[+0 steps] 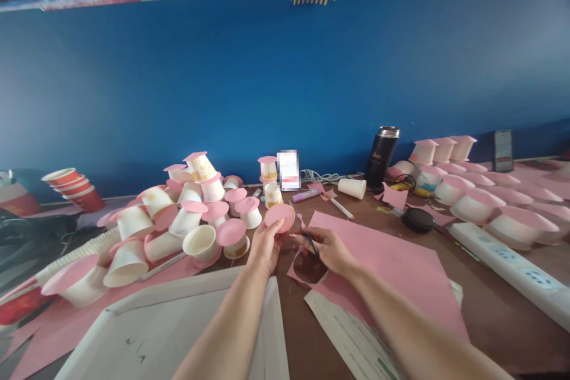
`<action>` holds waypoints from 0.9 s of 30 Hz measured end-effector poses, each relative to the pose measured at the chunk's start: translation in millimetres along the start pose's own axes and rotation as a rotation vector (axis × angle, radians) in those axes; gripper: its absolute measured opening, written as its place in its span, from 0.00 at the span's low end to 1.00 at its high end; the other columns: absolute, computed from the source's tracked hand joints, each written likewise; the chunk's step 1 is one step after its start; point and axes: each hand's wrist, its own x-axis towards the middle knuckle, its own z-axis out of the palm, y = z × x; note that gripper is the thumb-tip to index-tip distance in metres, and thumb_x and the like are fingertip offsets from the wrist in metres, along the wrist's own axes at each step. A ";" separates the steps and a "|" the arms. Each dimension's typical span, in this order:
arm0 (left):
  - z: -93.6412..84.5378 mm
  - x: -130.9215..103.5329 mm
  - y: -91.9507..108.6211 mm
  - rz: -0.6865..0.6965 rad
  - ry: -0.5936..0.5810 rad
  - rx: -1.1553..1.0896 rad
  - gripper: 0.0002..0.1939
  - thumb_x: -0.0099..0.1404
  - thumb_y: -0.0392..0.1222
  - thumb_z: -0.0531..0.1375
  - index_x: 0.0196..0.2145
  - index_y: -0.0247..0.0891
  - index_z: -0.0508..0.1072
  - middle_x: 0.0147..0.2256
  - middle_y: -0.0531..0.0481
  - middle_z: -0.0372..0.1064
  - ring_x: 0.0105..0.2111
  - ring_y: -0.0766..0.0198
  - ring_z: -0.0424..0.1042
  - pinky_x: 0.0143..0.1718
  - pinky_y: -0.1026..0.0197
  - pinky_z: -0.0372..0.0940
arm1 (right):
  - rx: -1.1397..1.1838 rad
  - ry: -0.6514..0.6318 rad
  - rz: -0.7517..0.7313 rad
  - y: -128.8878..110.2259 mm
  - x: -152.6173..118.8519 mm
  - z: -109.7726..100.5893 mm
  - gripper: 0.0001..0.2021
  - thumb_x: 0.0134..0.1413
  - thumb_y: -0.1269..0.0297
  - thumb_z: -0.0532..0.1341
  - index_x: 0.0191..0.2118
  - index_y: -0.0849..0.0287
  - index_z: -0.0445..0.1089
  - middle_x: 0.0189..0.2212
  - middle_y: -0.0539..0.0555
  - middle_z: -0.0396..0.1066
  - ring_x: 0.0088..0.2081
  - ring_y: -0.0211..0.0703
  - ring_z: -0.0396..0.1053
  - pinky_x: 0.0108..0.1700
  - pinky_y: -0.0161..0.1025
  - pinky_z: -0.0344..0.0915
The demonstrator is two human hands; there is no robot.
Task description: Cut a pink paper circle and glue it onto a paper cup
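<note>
A round piece of pink paper [279, 218] is pinched in my left hand [266, 246], its thumb on top near the disc's lower edge. My right hand [327, 247] is closed round the dark handles of a pair of scissors [310, 241], whose blades point up and left beside the disc. Below and right of the hands lies a large pink sheet [392, 255] with a rounded gap near its left corner. Just beyond the disc stands a small white paper cup [272, 195].
Many white cups with pink discs [231, 233] crowd the left, more [519, 225] the right. A black bottle [383, 157], glue stick [306, 195], black round object [418, 219] and power strip [512, 267] are around. A white box [178, 332] lies front left.
</note>
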 end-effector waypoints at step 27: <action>0.3 -0.2 -0.2 0.025 0.020 0.082 0.14 0.47 0.36 0.69 0.33 0.33 0.73 0.29 0.52 0.70 0.26 0.71 0.67 0.27 0.67 0.62 | -0.002 0.019 -0.022 -0.7 -0.4 0.5 0.20 0.47 0.47 0.64 0.39 0.60 0.77 0.19 0.48 0.67 0.24 0.36 0.61 0.29 0.34 0.58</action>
